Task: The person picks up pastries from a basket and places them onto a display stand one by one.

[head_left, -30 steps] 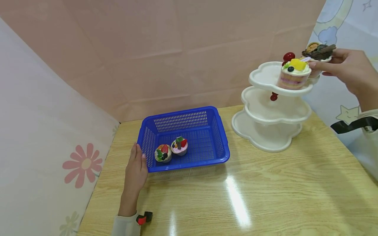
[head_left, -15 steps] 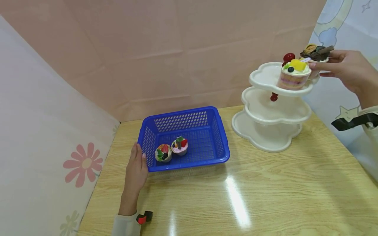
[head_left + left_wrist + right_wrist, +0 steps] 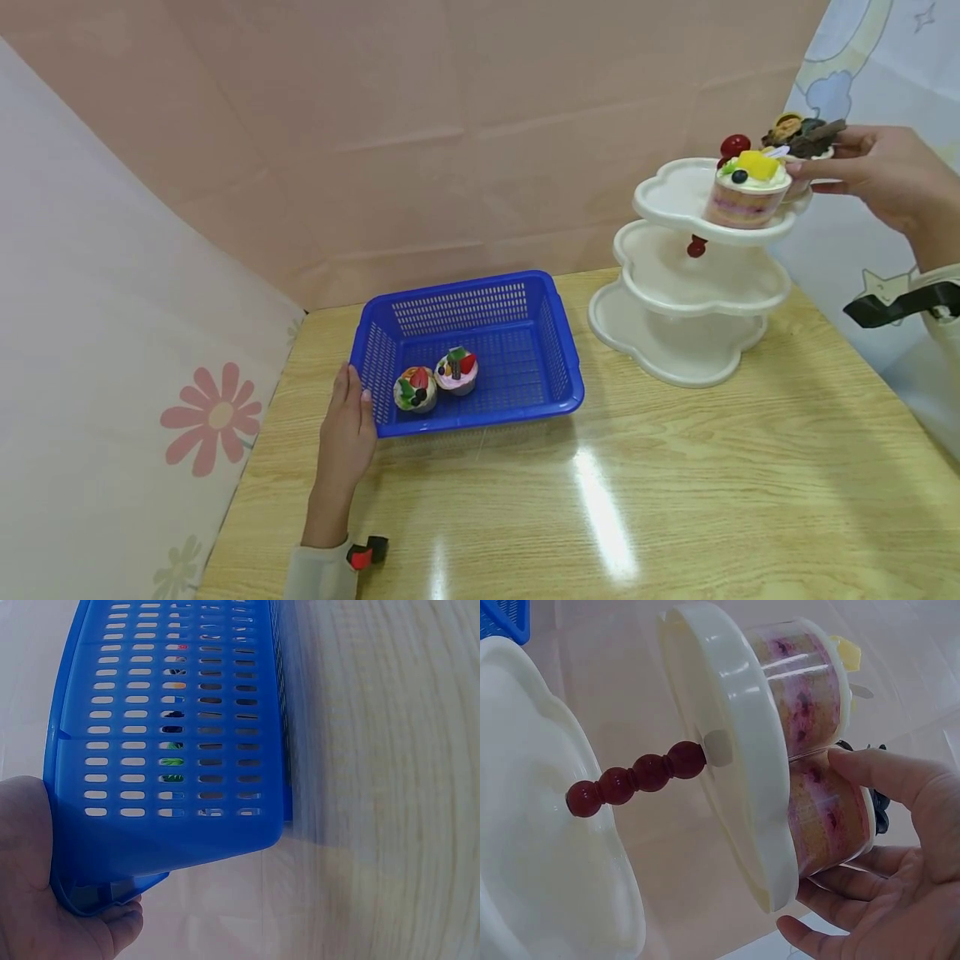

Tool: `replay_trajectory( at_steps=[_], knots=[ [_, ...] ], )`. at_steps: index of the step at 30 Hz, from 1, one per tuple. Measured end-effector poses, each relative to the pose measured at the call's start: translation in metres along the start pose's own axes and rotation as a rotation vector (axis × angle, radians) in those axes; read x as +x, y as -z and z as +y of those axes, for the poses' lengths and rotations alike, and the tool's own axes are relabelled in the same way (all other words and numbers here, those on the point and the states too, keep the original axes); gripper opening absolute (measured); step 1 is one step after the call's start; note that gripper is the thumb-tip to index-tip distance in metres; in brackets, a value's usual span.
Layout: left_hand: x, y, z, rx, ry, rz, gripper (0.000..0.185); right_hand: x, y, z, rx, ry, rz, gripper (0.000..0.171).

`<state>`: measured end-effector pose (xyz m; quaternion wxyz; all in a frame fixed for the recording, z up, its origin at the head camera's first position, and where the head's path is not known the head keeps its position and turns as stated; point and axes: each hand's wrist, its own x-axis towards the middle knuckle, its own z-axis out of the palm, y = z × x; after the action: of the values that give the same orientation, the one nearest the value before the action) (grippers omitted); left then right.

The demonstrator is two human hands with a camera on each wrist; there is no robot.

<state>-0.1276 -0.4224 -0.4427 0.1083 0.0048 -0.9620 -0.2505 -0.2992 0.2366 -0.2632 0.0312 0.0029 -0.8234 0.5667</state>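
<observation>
On the top tier of a white three-tier stand (image 3: pixel 705 292), my right hand (image 3: pixel 888 171) holds a clear dessert cup topped with chocolate pieces (image 3: pixel 806 137). In the right wrist view, thumb and fingers lie around this cup (image 3: pixel 831 817), whose base is at the tier. Touching it stands another cup with yellow fruit and a blueberry (image 3: pixel 748 187). My left hand (image 3: pixel 347 429) rests with straight fingers along the left rim of a blue plastic basket (image 3: pixel 517 412). Inside the basket are two fruit-topped cupcakes, one with cream (image 3: pixel 415 390) and one pink (image 3: pixel 456 372).
The basket and stand are on a light wooden table (image 3: pixel 675 492). A pinkish-beige cloth (image 3: pixel 450 150) hangs behind, with patterned cloth at both sides. Red beads (image 3: pixel 634 776) form the stand's post, and a red knob (image 3: pixel 735 146) tops it.
My right hand has shifted slightly left and down with the chocolate-topped cup, which has settled lower on the top tier. The left hand and basket have hardly moved.
</observation>
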Motion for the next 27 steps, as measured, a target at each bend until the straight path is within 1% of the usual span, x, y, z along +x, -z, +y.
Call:
replay_trajectory(
  at_steps=[6, 14, 17, 21, 27],
  knots=[
    [0.0014, 0.0006, 0.0007, 0.002, -0.003, 0.000, 0.059, 0.0002, 0.0001, 0.0026, 0.010, -0.007, -0.012, 0.019],
    [0.0005, 0.0003, -0.0005, 0.004, 0.001, -0.006, 0.058, 0.0014, 0.0005, 0.0074, -0.045, -0.027, -0.013, 0.029],
    [0.0004, -0.0001, -0.0005, -0.002, -0.003, 0.000, 0.058, 0.0017, 0.0006, 0.0089, -0.084, -0.030, -0.019, 0.031],
    [-0.0001, 0.0003, -0.0007, 0.001, -0.009, 0.005, 0.058, 0.0019, 0.0002, 0.0098, -0.137, -0.030, -0.034, 0.031],
    [-0.0009, 0.0017, -0.0001, -0.005, -0.015, 0.007, 0.057, 0.0025, -0.0001, 0.0091, -0.170, -0.034, -0.036, 0.026]
  ],
)
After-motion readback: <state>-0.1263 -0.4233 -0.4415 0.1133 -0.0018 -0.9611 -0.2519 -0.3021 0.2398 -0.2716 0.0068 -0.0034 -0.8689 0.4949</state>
